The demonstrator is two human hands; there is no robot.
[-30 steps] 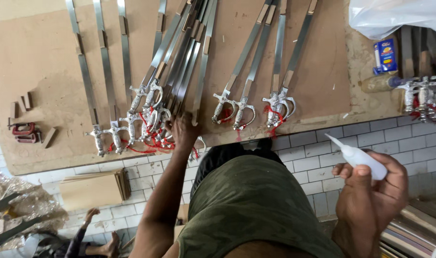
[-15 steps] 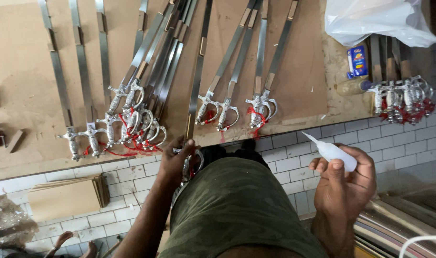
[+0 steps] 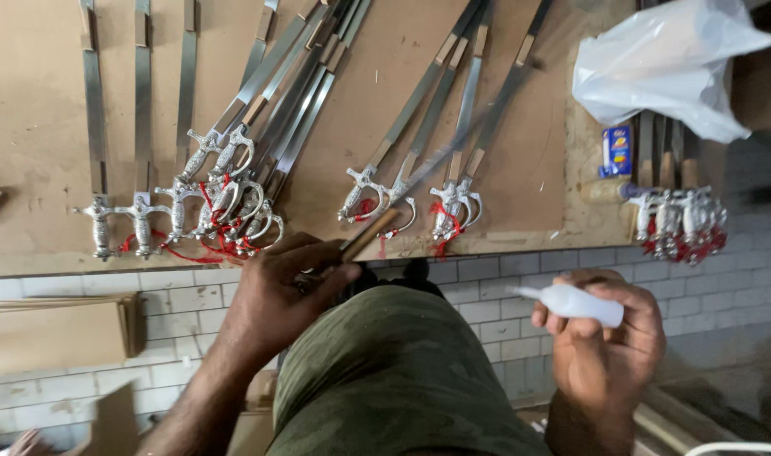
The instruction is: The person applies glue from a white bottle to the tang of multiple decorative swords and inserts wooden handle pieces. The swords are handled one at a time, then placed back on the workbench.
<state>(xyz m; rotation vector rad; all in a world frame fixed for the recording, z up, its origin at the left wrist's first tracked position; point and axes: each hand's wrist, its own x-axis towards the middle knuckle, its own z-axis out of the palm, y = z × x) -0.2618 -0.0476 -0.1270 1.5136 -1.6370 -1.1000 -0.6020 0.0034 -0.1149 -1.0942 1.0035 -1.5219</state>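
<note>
My left hand (image 3: 280, 291) grips the hilt end of a long sword (image 3: 419, 173), whose blurred blade slants up to the right over the brown board (image 3: 31, 110). My right hand (image 3: 605, 338) holds a small white squeeze bottle (image 3: 571, 302) with its nozzle pointing left. Several swords with silver hilts and red tassels (image 3: 225, 203) lie in a bunch on the board left of the held sword. A smaller group of similar swords (image 3: 453, 198) lies just right of it. My olive-clad knee (image 3: 394, 371) fills the space between the hands.
A white plastic bag (image 3: 668, 63) sits at the board's top right, with a small blue packet (image 3: 618, 150) below it. More silver hilts (image 3: 681, 219) lie at the right edge. A cardboard piece (image 3: 56, 329) rests on the white tiled floor (image 3: 487, 317) at left.
My left hand has taken one sword by its hilt and lifted it off the board, its blade now slanting right. The right hand with the bottle moved slightly down.
</note>
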